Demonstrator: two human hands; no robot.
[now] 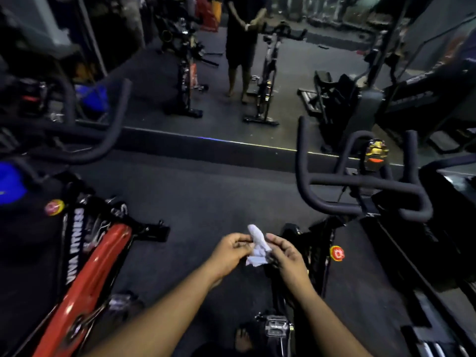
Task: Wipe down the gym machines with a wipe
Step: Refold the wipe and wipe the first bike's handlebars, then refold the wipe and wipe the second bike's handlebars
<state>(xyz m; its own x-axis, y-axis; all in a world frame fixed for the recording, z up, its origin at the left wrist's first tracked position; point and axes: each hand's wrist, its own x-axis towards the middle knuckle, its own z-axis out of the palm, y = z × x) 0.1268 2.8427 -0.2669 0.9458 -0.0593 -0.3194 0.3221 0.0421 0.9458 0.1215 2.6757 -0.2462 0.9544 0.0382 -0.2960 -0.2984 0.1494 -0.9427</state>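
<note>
Head view looks down on 2 bare forearms meeting in the lower middle of the scene, with a small white wipe (257, 247) held between the left hand (230, 249) and the right hand (284, 256). Both hands pinch it: the left thumb and fingers (240, 239) close on its left edge, and the right fingers (274, 240) curl round its right side. The wipe is crumpled and partly bunched, with 1 end sticking up above the fingertips and a loose flap hanging below. That 2-handed hold, out in open air and clear of any machine, suggests the wipe is being refolded or spread to give a usable face before it goes onto a surface.

Black spin bike (306, 253) stands just under and to the right of the hands, its handlebars (360, 184) further up right and a pedal (277, 325) below; judging by closeness, it looks the likelier next surface. A red-framed bike (98, 261) lies to the left, well apart from the hands. A bare foot (242, 340) shows on the dark floor (206, 197). Ahead, a mirror (219, 81) reflects a standing person and more bikes.
</note>
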